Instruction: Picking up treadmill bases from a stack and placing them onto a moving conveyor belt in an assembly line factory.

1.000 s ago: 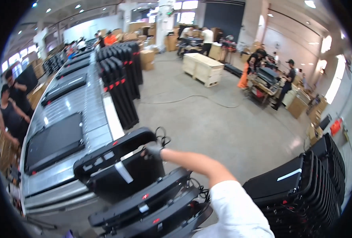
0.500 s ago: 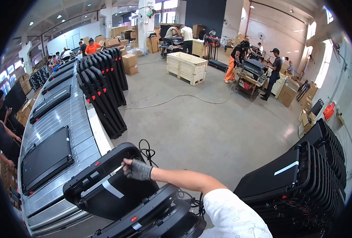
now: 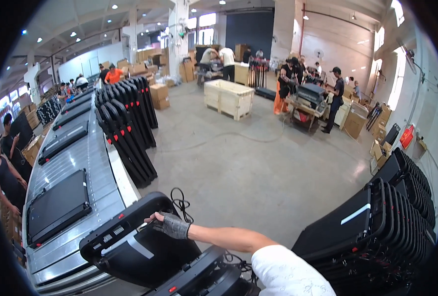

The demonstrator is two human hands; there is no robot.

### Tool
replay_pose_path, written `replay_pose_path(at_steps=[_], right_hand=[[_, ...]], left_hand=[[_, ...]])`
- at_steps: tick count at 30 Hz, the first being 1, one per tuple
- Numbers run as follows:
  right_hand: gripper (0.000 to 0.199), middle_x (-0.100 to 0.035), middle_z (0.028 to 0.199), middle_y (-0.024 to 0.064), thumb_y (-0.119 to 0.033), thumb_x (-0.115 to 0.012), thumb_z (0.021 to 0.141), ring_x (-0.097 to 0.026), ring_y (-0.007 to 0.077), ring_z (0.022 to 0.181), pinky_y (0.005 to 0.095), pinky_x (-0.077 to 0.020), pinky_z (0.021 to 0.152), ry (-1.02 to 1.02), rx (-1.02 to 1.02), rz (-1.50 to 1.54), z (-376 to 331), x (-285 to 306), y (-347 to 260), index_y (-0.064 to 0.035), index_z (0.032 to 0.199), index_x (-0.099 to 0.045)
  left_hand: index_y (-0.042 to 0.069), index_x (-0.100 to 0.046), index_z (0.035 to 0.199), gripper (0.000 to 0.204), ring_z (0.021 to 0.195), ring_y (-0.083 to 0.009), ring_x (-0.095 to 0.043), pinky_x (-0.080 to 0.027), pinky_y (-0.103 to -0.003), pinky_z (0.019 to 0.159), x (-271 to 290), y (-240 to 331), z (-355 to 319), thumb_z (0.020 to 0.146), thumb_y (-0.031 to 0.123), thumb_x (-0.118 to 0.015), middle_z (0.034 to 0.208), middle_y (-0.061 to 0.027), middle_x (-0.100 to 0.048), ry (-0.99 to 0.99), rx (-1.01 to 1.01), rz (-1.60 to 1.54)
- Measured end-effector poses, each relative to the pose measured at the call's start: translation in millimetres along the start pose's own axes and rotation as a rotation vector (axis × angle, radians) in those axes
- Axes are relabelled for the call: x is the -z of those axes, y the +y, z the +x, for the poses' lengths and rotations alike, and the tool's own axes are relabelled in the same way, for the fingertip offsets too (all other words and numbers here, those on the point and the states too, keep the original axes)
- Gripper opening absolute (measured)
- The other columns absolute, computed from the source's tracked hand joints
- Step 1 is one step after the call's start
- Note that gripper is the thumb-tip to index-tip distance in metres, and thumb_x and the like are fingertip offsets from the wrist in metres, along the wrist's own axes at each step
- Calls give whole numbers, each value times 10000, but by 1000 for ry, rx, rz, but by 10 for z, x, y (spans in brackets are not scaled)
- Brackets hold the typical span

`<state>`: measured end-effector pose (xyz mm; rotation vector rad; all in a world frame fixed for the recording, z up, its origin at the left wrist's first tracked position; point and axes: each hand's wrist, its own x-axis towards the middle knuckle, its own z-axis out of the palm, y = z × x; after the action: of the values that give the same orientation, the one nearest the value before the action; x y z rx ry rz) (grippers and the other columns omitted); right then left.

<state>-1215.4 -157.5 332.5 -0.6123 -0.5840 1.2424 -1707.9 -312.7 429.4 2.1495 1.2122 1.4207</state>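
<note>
A black flat machine base (image 3: 155, 259) stands tilted on the near right side of the roller conveyor (image 3: 100, 182), its rounded end frame uppermost. A pale strip (image 3: 141, 245) crosses its dark panel, and a small red mark (image 3: 121, 216) and light grilles (image 3: 111, 238) show on the frame. Over it reaches the right hand (image 3: 172, 225), in a grey glove with bare fingertips, the arm coming out of a white sleeve (image 3: 290, 271). The fingers are bent at the inner edge of the end frame; whether the grip is closed on that edge or only touching it, I cannot tell, as the fingertips are small and a little blurred here. Just behind the frame a black cable (image 3: 180, 203) loops up. Nearer the wearer, a second black base (image 3: 197, 269) leans beside the first, with more cables (image 3: 239, 263) at its end. Another base (image 3: 58, 209) lies flat on the conveyor, and beyond it black uprights (image 3: 130, 150) with red marks lean in a row along the side. To the right is a slanted stack of black bases (image 3: 337, 217). Farther off, a pale wooden crate (image 3: 224, 104) sits on the floor (image 3: 238, 187), and people stand around a table (image 3: 298, 105) bearing a dark machine (image 3: 312, 92)
</note>
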Motion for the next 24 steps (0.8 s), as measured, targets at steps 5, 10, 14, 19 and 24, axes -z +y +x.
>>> replay_pose_path(at_steps=[5, 10, 14, 19, 24], right_hand=[[274, -617, 991, 94, -304, -603, 960, -610, 212, 994, 346, -508, 856, 44, -97, 868, 216, 262, 30, -38, 1014, -562], [371, -523, 655, 4, -447, -529, 976, -528, 148, 617, 322, -464, 619, 45, -449, -377, -457, 147, -78, -93, 884, -591], [496, -695, 995, 175, -485, -526, 937, -669, 301, 960, 424, -518, 823, 169, -450, -1828, -259, 628, -406, -18, 977, -688], [526, -668, 1143, 201, -492, -550, 910, -636, 363, 1072, 438, -490, 932, 299, -471, -1800, -299, 939, -514, -23, 1103, -689], [539, -679, 1107, 200, -510, -572, 880, -645, 359, 1048, 451, -497, 899, 148, -428, -1869, -55, 756, -364, -27, 1088, -688]], left_hand=[[-6, -555, 845, 218, 840, -340, -617, -511, -422, 781, -471, -296, 24, 897, 172, -441, 1208, -273, -609, 63, -21, -85], [-4, -566, 864, 227, 853, -333, -616, -507, -429, 803, -546, -474, 26, 898, 187, -448, 1228, -259, -603, 25, 37, -93], [-2, -575, 878, 236, 863, -327, -616, -504, -436, 820, -219, -612, 151, 898, 199, -453, 1244, -248, -598, -138, 94, -50], [0, -586, 896, 249, 876, -319, -615, -500, -443, 842, -329, -818, 364, 899, 214, -460, 1264, -234, -591, -268, 159, -22], [65, -626, 941, 471, 613, -214, -539, -473, -310, 571, -242, -921, 487, 994, 434, -339, 918, -151, -649, -135, 252, -53]])
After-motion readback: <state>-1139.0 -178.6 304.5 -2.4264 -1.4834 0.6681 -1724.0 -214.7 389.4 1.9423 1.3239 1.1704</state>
